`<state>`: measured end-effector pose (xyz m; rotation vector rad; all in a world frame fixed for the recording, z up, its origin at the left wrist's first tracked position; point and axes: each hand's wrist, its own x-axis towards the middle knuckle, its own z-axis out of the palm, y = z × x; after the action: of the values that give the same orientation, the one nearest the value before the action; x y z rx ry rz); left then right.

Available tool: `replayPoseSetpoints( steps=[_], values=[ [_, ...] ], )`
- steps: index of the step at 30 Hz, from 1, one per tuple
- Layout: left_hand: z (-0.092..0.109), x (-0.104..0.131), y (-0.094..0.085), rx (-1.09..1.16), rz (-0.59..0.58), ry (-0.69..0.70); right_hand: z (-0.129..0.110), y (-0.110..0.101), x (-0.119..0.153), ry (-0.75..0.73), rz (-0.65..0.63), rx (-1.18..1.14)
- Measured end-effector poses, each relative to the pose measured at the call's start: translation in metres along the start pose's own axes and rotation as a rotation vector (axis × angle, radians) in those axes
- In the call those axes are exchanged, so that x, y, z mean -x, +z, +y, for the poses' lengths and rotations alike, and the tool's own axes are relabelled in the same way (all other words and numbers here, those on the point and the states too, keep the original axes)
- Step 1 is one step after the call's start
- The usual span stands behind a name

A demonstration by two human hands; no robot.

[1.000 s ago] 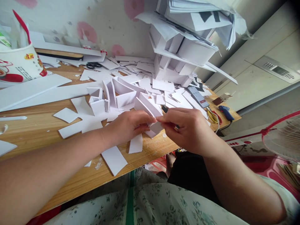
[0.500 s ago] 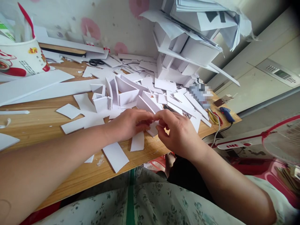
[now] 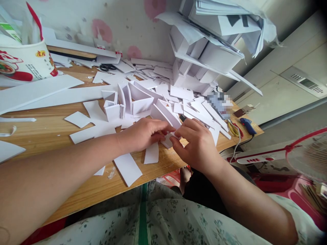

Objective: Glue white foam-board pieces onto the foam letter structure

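My left hand (image 3: pixel 146 134) reaches in from the left, thumb and fingers closed at the edge of a small white foam board piece (image 3: pixel 168 141) near the front of the table. From the right, my right hand (image 3: pixel 198 144) pinches the same piece with bent thumb and forefinger. Its far side is partly hidden by my fingers. Just behind stand two upright white foam board strips (image 3: pixel 161 114), close together. Left of these, a built foam board model (image 3: pixel 139 104) with curved and boxed walls rests on a flat, cross-shaped white sheet (image 3: pixel 98 131).
Loose white offcuts (image 3: pixel 127 170) lie about the wooden table (image 3: pixel 51 149). Black scissors (image 3: pixel 107 67) and a paper tub (image 3: pixel 27 64) are at the back left. A stacked white model (image 3: pixel 201 58) rises at the back right. Yellow-handled pliers (image 3: pixel 232 128) and a blue glue gun (image 3: pixel 247 126) lie at the right edge.
My right hand has shifted slightly right and down, its fingertips now a little apart from my left hand's. More of the small piece shows. The view has shifted slightly.
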<state>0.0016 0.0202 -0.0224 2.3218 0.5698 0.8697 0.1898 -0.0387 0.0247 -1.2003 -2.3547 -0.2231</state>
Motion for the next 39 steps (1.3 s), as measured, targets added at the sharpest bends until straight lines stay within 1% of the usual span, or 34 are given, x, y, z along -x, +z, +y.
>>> replayPoseSetpoints(
  steps=[3, 5, 13, 21, 26, 32, 39],
  values=[
    [0.001, 0.000, 0.000, -0.012, -0.005, -0.036, -0.001, 0.003, 0.001, 0.002, -0.033, -0.028],
    [0.002, 0.000, 0.000, -0.020, -0.004, -0.052, -0.001, 0.006, 0.002, 0.009, -0.029, -0.048],
    [0.001, -0.001, 0.002, -0.014, -0.011, -0.044, 0.000, 0.013, 0.005, 0.038, 0.050, -0.113],
    [-0.001, -0.001, 0.003, -0.006, 0.011, 0.001, 0.001, 0.017, 0.005, 0.025, 0.057, -0.121],
    [0.000, -0.001, 0.002, -0.016, -0.002, -0.015, 0.002, 0.017, 0.005, 0.009, 0.065, -0.082],
    [-0.001, 0.000, 0.002, -0.054, 0.008, -0.003, 0.005, 0.014, 0.003, 0.016, -0.044, -0.047],
    [0.000, -0.002, 0.003, -0.016, 0.031, 0.006, 0.003, 0.016, 0.003, -0.012, -0.040, -0.020]
  ],
)
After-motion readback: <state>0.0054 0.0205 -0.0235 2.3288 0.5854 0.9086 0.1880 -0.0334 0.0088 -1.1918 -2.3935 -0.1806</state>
